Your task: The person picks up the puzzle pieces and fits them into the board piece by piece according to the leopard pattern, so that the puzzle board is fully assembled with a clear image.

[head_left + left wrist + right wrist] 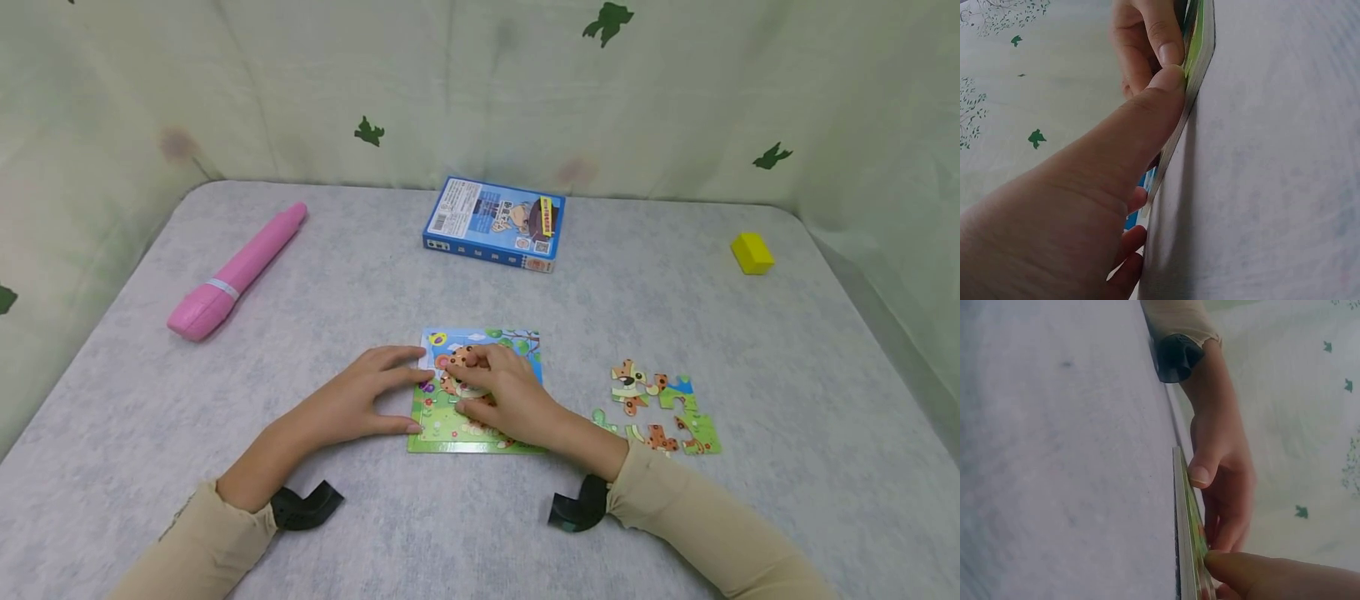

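A jigsaw puzzle board with a cartoon animal, blue sky and green grass lies in front of me. My left hand rests along its left edge, fingers spread and thumb at the lower corner. Over the middle of the board, my right hand has its thumb and bent forefinger at either side of a puzzle piece, whose outline is partly hidden. In the left wrist view, the left thumb touches the board's edge close to the right hand. Loose puzzle pieces lie right of the board, some behind the right wrist.
A blue box lies at the back centre. The pink, tapered, long object is at the left, and a yellow block sits at the far right. Behind the table hangs a pale curtain with green bird shapes.
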`<state>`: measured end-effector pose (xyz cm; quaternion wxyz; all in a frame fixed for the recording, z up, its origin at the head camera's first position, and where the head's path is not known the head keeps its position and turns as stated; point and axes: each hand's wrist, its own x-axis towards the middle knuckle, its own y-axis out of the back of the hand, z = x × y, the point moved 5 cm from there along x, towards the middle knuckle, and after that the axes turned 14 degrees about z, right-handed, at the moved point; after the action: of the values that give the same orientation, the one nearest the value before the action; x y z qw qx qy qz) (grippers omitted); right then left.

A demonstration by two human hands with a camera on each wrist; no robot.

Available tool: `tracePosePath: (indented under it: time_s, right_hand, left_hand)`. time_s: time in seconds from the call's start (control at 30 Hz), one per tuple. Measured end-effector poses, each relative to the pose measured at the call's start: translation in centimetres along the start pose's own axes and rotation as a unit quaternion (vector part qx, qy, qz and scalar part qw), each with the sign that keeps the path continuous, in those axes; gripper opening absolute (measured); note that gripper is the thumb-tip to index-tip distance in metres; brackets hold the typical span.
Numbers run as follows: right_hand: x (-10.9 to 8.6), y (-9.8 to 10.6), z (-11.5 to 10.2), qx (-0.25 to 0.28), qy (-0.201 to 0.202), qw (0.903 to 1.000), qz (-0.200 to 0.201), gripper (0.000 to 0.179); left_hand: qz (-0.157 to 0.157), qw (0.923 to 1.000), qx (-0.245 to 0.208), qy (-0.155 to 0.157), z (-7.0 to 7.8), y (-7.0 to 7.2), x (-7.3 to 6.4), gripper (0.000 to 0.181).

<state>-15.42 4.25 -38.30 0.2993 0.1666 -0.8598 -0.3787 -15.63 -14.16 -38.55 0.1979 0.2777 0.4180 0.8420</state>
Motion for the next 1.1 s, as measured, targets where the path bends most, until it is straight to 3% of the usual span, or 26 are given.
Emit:
tracePosePath:
  time_s: [0.1,0.2,0.37,0.47,0.73,0.9,1.1]
  right_hand:
    - [0.0,0.0,0.1,0.009,-0.012,0.9998,-0.011,0.055]
    - [0.0,0.2,0.2,0.049,-0.051,0.9971,-0.027,0.054]
    - [-0.1,1.4,0.5,0.164,-0.138,0.9765,-0.023,0.051]
    - [-0.4,3.1,0.5,0.189,-0.153,0.9700,0.004,0.051]
    - [-3.5,9.7,1.5,0.132,-0.088,0.9797,0.123,0.058]
    - [-6.2,12.6,3.3,0.096,-0.106,0.9775,0.155,0.063]
    - [-8.7,13.6,5.7,0.078,-0.145,0.9753,0.148,0.064]
  left_hand:
    - [-0.003,1.0000,-0.001,0.004,0.0,0.0,0.0,0.062]
    - [-0.003,1.0000,-0.001,0.004,0.0,0.0,-0.1,0.062]
    - [-0.001,1.0000,-0.002,0.007,-0.1,0.0,-0.1,0.062]
    - [0.002,1.0000,-0.002,0.006,-0.1,0.0,-0.1,0.062]
    - [0.014,0.9999,-0.007,-0.003,0.0,0.1,0.0,0.062]
    - [0.011,0.9999,-0.008,0.002,0.0,0.2,0.0,0.063]
    - [0.008,0.9999,-0.008,0.006,0.1,0.1,0.0,0.063]
